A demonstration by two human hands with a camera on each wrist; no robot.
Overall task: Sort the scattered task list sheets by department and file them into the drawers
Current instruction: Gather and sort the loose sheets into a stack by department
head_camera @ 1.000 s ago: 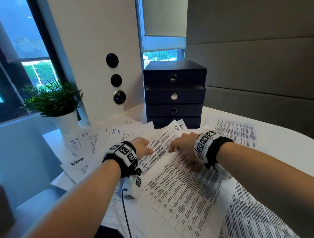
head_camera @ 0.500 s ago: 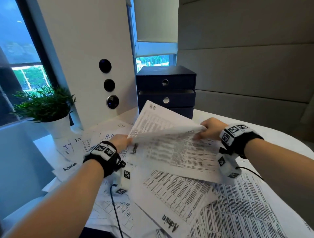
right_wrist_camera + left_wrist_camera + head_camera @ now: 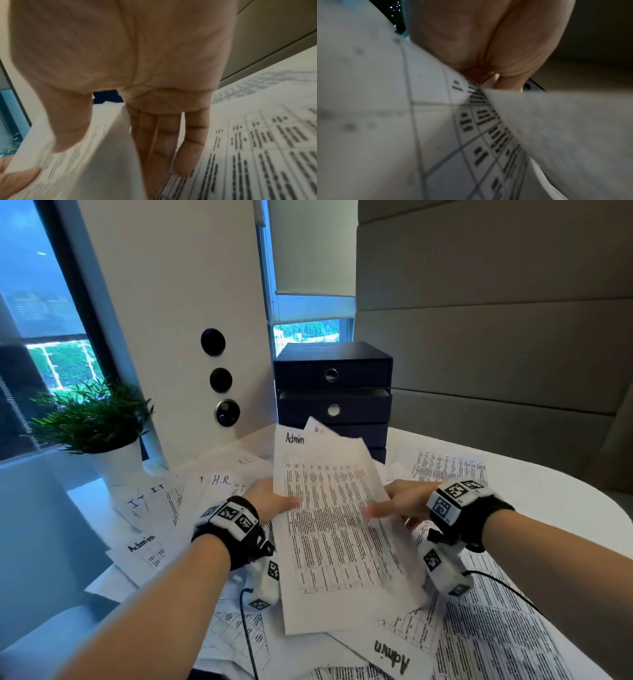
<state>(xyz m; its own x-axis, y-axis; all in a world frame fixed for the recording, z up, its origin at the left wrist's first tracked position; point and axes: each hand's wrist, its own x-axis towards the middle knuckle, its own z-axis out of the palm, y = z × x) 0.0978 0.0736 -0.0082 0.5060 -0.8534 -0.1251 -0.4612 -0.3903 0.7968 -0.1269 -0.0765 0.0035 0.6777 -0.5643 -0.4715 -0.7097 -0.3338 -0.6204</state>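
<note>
Both hands hold up a sheet headed "Admin" [image 3: 335,529] above the paper pile, with a second sheet [image 3: 322,433] peeking out behind its top. My left hand [image 3: 274,503] pinches the left edge, thumb on the front. My right hand [image 3: 394,505] pinches the right edge, thumb on the printed face and fingers [image 3: 164,146] behind the sheet [image 3: 85,155]. In the left wrist view the palm [image 3: 479,47] sits against a printed sheet [image 3: 436,128]. A dark blue drawer unit [image 3: 334,395] stands behind, its second drawer [image 3: 334,409] slightly pulled out.
Loose sheets marked I.T. [image 3: 144,498], H.R. [image 3: 221,480] and Admin [image 3: 140,542] cover the white table [image 3: 565,508]. Another Admin sheet [image 3: 390,659] lies near the front. A potted plant [image 3: 92,426] stands at the left beside a white pillar [image 3: 178,320].
The hands went from pressing on sheets lying flat to lifting them. The held sheet has turned from a sideways spread to upright, with its Admin heading now facing me.
</note>
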